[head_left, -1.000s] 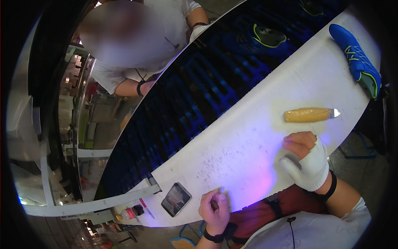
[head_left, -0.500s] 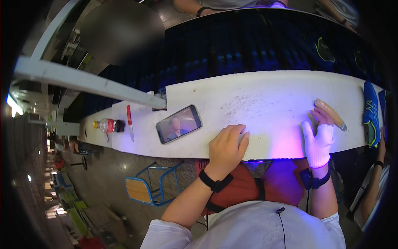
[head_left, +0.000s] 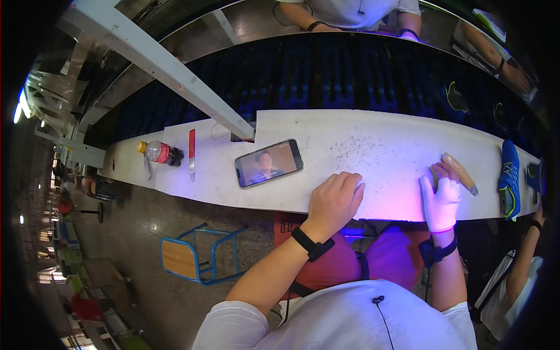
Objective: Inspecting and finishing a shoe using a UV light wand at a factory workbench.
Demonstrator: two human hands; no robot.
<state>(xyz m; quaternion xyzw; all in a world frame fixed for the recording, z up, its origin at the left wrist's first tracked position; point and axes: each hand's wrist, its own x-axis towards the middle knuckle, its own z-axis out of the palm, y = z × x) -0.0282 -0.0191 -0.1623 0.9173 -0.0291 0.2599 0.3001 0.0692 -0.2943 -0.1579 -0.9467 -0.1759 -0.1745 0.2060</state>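
My left hand rests at the table's near edge, fingers bent together and thumb alongside. A small white bit shows by its fingertips, but what they hold, if anything, is hidden. My right hand wears a white glove that leaves the fingertips bare. Its thumb stands apart from the slightly curled fingers, and nothing shows in its grasp. Just beyond those fingers lies a slim, curved tan tool with a grey tip. Left of my left hand, a phone lies face up, a person on its lit screen.
A blue shoe stands at the white table's right end. Leftward lie a red-handled knife and a dark drink bottle. A white metal post slants over the table. Behind runs a dark conveyor; a stool stands below.
The whole view has shifted, showing more beyond the conveyor. Both hands stay near their places on the table; the right fingers look slightly more curled.
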